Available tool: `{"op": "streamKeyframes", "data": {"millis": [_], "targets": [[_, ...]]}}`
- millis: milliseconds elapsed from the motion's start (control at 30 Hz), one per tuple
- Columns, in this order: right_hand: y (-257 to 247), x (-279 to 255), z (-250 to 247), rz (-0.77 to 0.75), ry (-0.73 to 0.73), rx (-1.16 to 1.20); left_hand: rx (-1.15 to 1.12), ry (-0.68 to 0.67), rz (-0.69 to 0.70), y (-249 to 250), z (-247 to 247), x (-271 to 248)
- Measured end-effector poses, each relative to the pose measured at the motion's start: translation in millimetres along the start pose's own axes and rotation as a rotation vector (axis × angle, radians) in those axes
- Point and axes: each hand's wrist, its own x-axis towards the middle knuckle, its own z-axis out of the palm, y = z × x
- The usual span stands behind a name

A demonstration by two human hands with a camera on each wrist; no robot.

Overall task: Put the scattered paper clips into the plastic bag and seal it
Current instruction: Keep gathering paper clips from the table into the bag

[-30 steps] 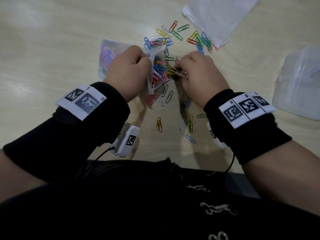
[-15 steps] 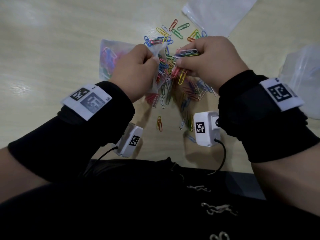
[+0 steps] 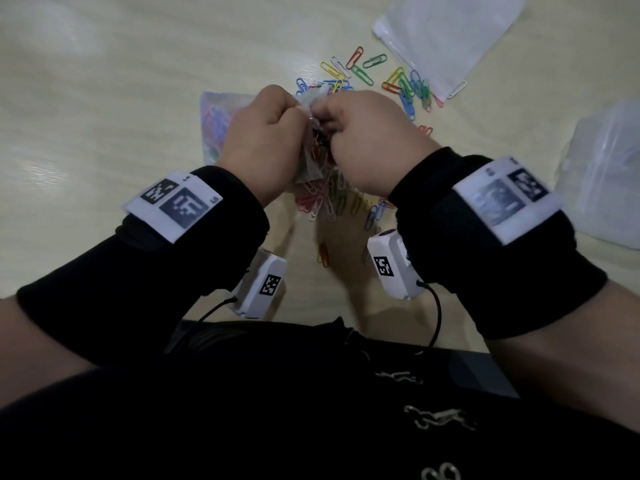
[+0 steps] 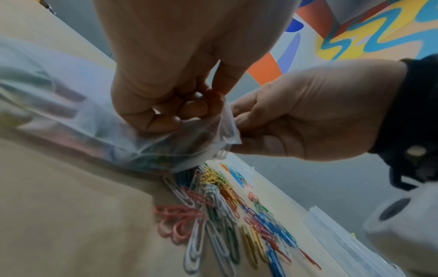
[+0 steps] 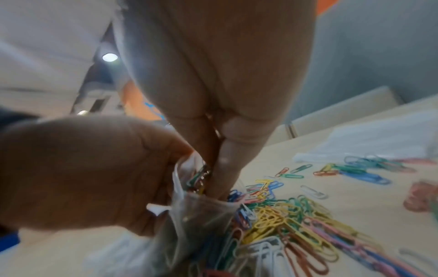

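Note:
A clear plastic bag (image 3: pixel 214 126) with coloured clips inside lies on the pale table, its mouth lifted towards me. My left hand (image 3: pixel 266 133) pinches the bag's mouth edge (image 4: pixel 227 123) and holds it up. My right hand (image 3: pixel 367 140) meets it at the mouth, its fingers (image 5: pixel 220 183) pinching a small bunch of paper clips (image 5: pixel 199 178) that sits in the opening. Loose paper clips (image 3: pixel 329 202) lie in a heap under both hands, and more clips (image 3: pixel 408 84) are scattered farther back. The same heap (image 5: pixel 284 215) shows beside the bag (image 5: pixel 189 221) in the right wrist view.
An empty clear zip bag (image 3: pixel 446 36) lies at the back right, touching some clips. A crumpled pile of plastic bags (image 3: pixel 602 174) sits at the right edge. The table's near edge runs just in front of my body.
My right hand picked up a bunch of clips from the table, lifted them and brought them left into the bag's mouth. My left hand kept its hold on the bag.

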Motion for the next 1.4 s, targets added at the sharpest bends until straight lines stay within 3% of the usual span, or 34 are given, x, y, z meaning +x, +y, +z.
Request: {"op": "streamKeyframes", "data": {"millis": [267, 400, 500, 633, 800, 900, 1000, 1133, 1267, 1400], "targets": [[-6, 9, 11, -0.077, 0.095, -0.05, 0.011, -0.021, 0.098, 4, -12, -2], [-5, 14, 15, -0.064, 0.133, 0.071, 0.1, 0.059, 0.105, -1, -17, 4], [-1, 16, 9, -0.032, 0.24, 0.215, 0.1, 0.11, 0.041, -6, -24, 13], [18, 32, -4, 0.019, 0.365, 0.003, 0.102, 0.141, -0.003, -9, -32, 16], [26, 58, -4, 0.089, 0.189, -0.123, 0.164, 0.171, 0.02, -10, -37, 21], [19, 62, 5, -0.043, 0.066, -0.236, 0.167, 0.179, 0.016, -11, -41, 22], [13, 56, 16, -0.181, 0.038, -0.339, 0.169, 0.177, 0.01, -12, -42, 22], [25, 36, 24, -0.218, -0.051, -0.466, 0.194, 0.164, 0.014, -13, -40, 23], [40, 19, 28, -0.253, 0.062, -0.447, 0.185, 0.151, 0.006, -14, -38, 23], [45, 12, 27, -0.162, 0.174, -0.434, 0.175, 0.123, 0.017, -13, -33, 22]]}}
